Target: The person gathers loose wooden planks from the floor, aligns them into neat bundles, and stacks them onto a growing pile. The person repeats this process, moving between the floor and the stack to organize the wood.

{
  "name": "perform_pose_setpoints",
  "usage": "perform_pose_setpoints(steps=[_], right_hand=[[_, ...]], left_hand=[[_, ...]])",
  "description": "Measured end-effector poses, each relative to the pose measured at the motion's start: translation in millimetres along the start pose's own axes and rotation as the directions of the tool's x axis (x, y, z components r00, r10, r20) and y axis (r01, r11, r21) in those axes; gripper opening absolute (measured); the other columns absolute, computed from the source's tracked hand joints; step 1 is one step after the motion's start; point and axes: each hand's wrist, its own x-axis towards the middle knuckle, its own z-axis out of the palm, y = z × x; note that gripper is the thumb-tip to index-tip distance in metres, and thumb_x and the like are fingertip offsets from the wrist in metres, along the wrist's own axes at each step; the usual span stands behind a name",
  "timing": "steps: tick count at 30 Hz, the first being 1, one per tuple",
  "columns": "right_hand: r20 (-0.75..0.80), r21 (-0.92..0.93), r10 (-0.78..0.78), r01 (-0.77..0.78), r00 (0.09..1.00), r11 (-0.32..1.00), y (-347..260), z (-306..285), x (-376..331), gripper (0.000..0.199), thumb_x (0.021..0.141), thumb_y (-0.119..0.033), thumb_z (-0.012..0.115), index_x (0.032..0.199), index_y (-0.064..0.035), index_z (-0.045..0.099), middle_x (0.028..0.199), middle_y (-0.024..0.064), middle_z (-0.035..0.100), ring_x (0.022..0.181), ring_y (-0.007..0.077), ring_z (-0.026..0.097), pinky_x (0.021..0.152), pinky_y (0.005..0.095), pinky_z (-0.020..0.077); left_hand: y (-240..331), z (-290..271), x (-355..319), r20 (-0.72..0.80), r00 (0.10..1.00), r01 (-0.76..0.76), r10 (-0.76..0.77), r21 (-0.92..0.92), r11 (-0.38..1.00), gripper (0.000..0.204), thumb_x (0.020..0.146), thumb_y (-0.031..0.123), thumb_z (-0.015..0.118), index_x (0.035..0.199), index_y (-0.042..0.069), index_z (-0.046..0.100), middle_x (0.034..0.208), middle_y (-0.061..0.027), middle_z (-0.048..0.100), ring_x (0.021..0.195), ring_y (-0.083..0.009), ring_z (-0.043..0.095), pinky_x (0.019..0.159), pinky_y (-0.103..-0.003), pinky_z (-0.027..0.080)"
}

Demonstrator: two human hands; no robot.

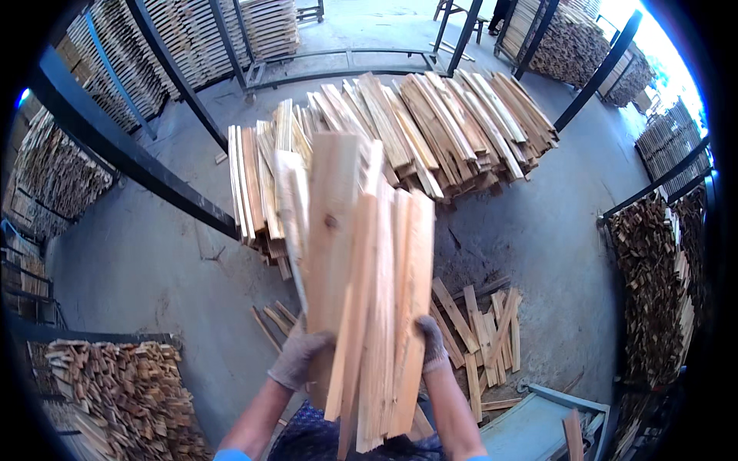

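Between my two gloved hands I hold a bundle of wooden boards (373,307), upright and slightly fanned. My left hand (301,355) presses on the bundle's left side, its thumb against the widest board. On the other side, my right hand (432,344) is closed against the outer right board; some of its fingers are hidden behind the wood. Just beyond the bundle's upper end lies a long pile of boards (453,131), stacked side by side. The bundle covers part of that pile.
Loose boards (492,330) lie on the floor at right, near a pale blue metal frame (538,426). Dark metal posts (131,146) rise at the left and far side. Stacks of wood (123,392) stand at lower left, with another stack (653,284) along the right.
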Motion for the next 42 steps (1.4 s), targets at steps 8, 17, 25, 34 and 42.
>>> perform_pose_setpoints(steps=[8, 17, 25, 34, 42], right_hand=[[0.487, 0.050, 0.166, -0.217, 0.858, 0.975, -54, 202, 208, 0.058, 0.087, -0.038, 0.078, 0.129, 0.0003, 0.066, 0.111, 0.0153, 0.075, 0.097, 0.0279, 0.074, 0.093, 0.0456, 0.0608], [0.055, -0.976, -0.526, 0.156, 0.849, 0.150, -178, 348, 332, 0.055, 0.101, -0.035, 0.062, 0.145, -0.0023, 0.054, 0.138, 0.0215, 0.063, 0.126, 0.0326, 0.062, 0.108, 0.0446, 0.0501], [0.367, -0.788, -0.210, 0.183, 0.906, -0.587, -197, 285, 366, 0.046, 0.092, -0.020, 0.068, 0.136, -0.0081, 0.060, 0.136, 0.0255, 0.060, 0.131, 0.0417, 0.055, 0.108, 0.0557, 0.0472], [0.498, -0.805, -0.218, 0.355, 0.839, -0.476, -151, 275, 371, 0.066, 0.079, -0.016, 0.073, 0.138, 0.0051, 0.054, 0.141, 0.0347, 0.053, 0.132, 0.0505, 0.050, 0.113, 0.0580, 0.0397], [0.259, -0.966, -0.389, 0.234, 0.884, -0.110, -167, 354, 392, 0.099, 0.084, -0.043, 0.081, 0.152, 0.0112, 0.035, 0.136, 0.0360, 0.057, 0.120, 0.0464, 0.061, 0.102, 0.0495, 0.0511]], left_hand=[[186, -1, 86, -0.119, 0.951, -0.274, 0.286, 0.104, 0.956, 0.064, 0.086, 0.028, 0.080, 0.136, 0.003, 0.048, 0.113, -0.0092, 0.063, 0.094, -0.0186, 0.065, 0.083, -0.034, 0.058], [266, -38, 392, -0.458, 0.833, 0.114, 0.311, 0.692, 0.713, 0.085, 0.085, 0.055, 0.076, 0.135, -0.009, 0.051, 0.118, -0.0196, 0.066, 0.104, -0.0280, 0.064, 0.091, -0.039, 0.053], [169, -106, 506, -0.644, 0.703, 0.473, 0.302, 0.741, 0.477, 0.136, 0.080, 0.068, 0.077, 0.164, -0.005, -0.002, 0.170, -0.0345, 0.005, 0.158, -0.0462, 0.014, 0.128, -0.046, 0.023], [186, -121, 507, -0.546, 0.837, 0.395, 0.040, 0.654, 0.645, 0.139, 0.078, 0.056, 0.085, 0.164, -0.006, -0.004, 0.170, -0.0322, 0.011, 0.159, -0.0396, 0.018, 0.128, -0.036, 0.024], [203, -118, 495, -0.551, 0.831, 0.450, -0.071, 0.591, 0.669, 0.138, 0.077, 0.047, 0.089, 0.163, -0.007, -0.004, 0.164, -0.0295, 0.030, 0.144, -0.0343, 0.046, 0.118, -0.034, 0.040]])
